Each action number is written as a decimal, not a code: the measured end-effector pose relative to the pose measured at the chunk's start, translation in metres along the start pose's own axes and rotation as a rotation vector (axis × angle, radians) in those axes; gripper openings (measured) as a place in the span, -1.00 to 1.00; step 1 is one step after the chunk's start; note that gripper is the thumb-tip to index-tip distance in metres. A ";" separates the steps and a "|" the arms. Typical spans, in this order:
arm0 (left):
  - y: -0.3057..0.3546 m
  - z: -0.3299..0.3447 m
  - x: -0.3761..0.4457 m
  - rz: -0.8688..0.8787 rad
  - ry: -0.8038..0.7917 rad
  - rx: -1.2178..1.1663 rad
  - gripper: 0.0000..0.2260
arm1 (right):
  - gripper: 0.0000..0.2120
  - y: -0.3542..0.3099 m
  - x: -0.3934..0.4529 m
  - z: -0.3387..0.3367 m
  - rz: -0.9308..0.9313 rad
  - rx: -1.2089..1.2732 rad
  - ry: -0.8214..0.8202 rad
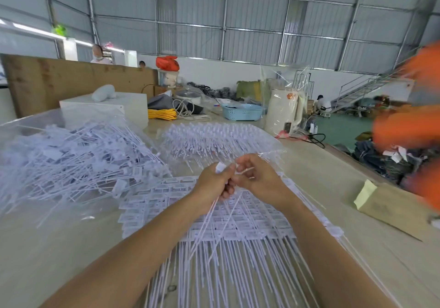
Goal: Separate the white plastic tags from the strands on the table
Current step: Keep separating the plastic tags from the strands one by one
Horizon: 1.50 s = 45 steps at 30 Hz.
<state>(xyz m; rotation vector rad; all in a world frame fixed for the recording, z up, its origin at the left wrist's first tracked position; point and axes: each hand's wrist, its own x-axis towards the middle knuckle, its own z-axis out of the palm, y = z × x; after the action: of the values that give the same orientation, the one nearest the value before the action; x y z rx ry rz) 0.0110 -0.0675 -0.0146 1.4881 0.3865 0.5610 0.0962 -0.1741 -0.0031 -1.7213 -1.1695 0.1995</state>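
Two hands [235, 179], one kettle [283, 114], one basket [241, 111]

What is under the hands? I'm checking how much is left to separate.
Under the left hand and right hand lies a sheet of joined white tags with strands; the forearms cover part of it.

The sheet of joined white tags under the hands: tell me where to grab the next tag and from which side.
Grip one tag of the sheet of joined tags by its flat rectangular plate, pinching from above at the far, exposed edge. The plates lie flat in rows there, while the thin strands trail toward the person and would likely just bend. The left hand and right hand already pinch pieces this way.
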 end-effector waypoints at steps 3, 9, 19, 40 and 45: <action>0.001 0.001 -0.001 0.077 0.033 0.061 -0.71 | -0.85 0.001 -0.001 0.001 0.046 -0.070 -0.074; 0.004 -0.005 0.000 0.063 0.002 0.100 -0.69 | -0.85 0.003 -0.005 0.001 -0.021 -0.017 -0.160; 0.011 -0.017 0.005 -0.279 -0.104 0.057 -0.61 | -0.86 0.020 -0.001 -0.039 -0.167 -0.699 0.307; 0.015 0.002 -0.003 -0.263 -0.376 -0.288 -0.51 | -0.71 -0.010 -0.008 -0.003 -0.035 0.014 -0.192; 0.021 0.009 -0.007 -0.243 -0.241 -0.276 -0.67 | -0.88 0.000 -0.002 -0.001 -0.084 -0.233 -0.160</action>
<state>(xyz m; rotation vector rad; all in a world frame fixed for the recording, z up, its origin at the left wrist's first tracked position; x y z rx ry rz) 0.0076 -0.0792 0.0062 1.2044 0.2833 0.2269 0.0951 -0.1763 -0.0033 -1.8807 -1.4265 0.1565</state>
